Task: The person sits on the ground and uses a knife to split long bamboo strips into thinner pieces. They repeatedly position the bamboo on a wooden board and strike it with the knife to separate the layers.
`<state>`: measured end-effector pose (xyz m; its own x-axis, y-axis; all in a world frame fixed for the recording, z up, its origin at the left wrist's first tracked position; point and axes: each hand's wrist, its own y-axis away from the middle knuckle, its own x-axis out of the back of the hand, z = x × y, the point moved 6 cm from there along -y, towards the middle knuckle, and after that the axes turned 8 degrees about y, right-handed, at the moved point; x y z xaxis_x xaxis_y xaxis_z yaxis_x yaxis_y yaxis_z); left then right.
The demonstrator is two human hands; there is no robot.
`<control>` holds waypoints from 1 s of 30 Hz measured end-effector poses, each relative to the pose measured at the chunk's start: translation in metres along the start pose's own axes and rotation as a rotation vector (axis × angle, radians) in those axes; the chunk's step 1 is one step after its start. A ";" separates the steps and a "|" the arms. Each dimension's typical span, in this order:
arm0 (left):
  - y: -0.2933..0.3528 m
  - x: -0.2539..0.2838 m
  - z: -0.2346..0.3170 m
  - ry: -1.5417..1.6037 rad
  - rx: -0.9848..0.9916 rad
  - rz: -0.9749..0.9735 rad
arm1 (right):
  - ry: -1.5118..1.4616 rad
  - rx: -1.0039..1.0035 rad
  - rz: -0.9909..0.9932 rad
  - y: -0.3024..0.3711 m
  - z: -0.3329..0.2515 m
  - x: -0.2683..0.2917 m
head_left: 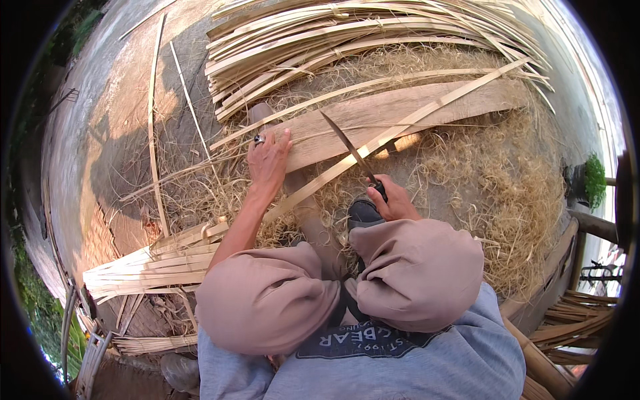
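My left hand [268, 160], a ring on one finger, is at the left end of a wide, flat wooden board [373, 117]. Its fingers are closed on a thin bamboo strip [320, 134] that runs along the board and out past the hand to the left; the grip itself is partly hidden. In my right hand [397, 199] is a knife [347, 142], held by its black handle near my right knee. The blade points up and left, across the strip and over the board. A wider bamboo slat [400, 129] lies slantwise over the board, passing beneath the blade.
A big heap of split bamboo [293, 50] lies beyond the board. Curly shavings [487, 180] cover the ground to the right and around the board. More slats [153, 268] are piled by my left knee. Two long slats [153, 120] lie at the far left.
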<state>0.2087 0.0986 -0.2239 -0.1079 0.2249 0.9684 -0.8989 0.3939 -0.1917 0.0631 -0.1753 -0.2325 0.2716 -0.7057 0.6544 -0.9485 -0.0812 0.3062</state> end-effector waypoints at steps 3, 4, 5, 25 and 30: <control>-0.005 0.002 0.003 0.028 0.020 -0.035 | 0.014 0.029 0.031 -0.004 -0.001 0.001; -0.006 0.004 0.003 0.047 0.025 -0.037 | -0.026 0.064 0.092 -0.002 -0.003 0.006; -0.007 0.007 0.003 0.067 0.029 -0.038 | -0.188 0.000 0.100 0.004 0.000 0.007; 0.025 0.049 0.150 0.519 -0.907 -0.093 | -0.437 -0.413 0.727 -0.065 0.088 0.055; 0.068 0.043 0.071 0.606 -0.143 -0.057 | -0.365 -0.382 0.859 -0.029 0.098 0.055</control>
<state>0.1125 0.0717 -0.1844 0.2365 0.6492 0.7229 -0.8260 0.5262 -0.2023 0.0898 -0.2810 -0.2734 -0.6062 -0.5971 0.5254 -0.6668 0.7416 0.0735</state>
